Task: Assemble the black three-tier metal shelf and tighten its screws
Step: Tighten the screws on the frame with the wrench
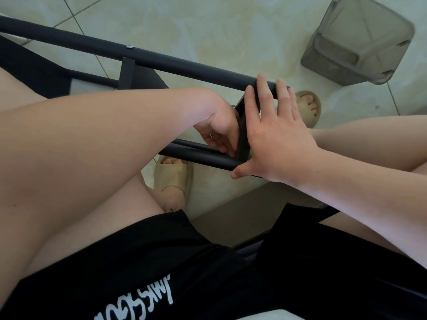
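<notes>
The black metal shelf frame lies across my lap, its long tube running from the upper left to the centre. A silver screw head shows on that tube. A second tube runs lower down and meets a black cross piece. My right hand lies spread over this end, fingers straight on the upper tube and thumb at the lower tube's end. My left hand reaches inside the frame, fingertips at the joint of lower tube and cross piece. Whether they pinch anything is hidden.
A grey translucent plastic bin stands on the pale tiled floor at the upper right. My feet in beige slippers are under the frame. My bare knees and black shorts fill the lower view.
</notes>
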Available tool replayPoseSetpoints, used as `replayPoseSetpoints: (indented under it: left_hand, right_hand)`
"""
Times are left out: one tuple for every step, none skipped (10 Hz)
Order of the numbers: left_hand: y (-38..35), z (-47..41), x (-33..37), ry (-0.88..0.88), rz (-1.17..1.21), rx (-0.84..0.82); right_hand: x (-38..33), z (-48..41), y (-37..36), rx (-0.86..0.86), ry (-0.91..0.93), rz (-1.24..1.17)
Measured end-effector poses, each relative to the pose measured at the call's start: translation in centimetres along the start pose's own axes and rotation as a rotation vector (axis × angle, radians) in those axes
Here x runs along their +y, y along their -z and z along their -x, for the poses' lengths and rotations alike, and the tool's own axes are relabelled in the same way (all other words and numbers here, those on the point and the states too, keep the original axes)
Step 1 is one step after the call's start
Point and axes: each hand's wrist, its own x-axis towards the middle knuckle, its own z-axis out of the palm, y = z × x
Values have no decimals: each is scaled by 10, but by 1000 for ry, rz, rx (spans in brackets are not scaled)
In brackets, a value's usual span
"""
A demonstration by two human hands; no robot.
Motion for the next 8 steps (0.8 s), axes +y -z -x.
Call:
replayPoseSetpoints:
  left_hand:
    - [0, 0, 2, 1, 16, -6]
    - [2, 1, 1, -13, 29, -33]
    - [5, 1, -1, -30, 33, -51]
    - [7, 3, -3, -42, 71, -66]
    - [8, 3, -4, -29, 57, -63]
    - [3, 1, -4, -14, 12, -36]
    - [2, -1, -3, -18, 20, -40]
    - [3, -1, -2, -33, 35, -49]
  right_hand:
    - [-1, 0, 0, -3, 0, -2]
    - [-1, -1, 0, -2, -2, -3]
    - [0, -1, -1, -4, -2, -5]
    - [0, -2, -1, 0, 0, -9]
    - [-1, -2, 0, 3, -2, -14]
    - [-1, -2, -1, -3, -1, -11]
    - [-1, -3, -1, -1, -3, -7]
    - [-1, -3, 0, 5, 1, -4]
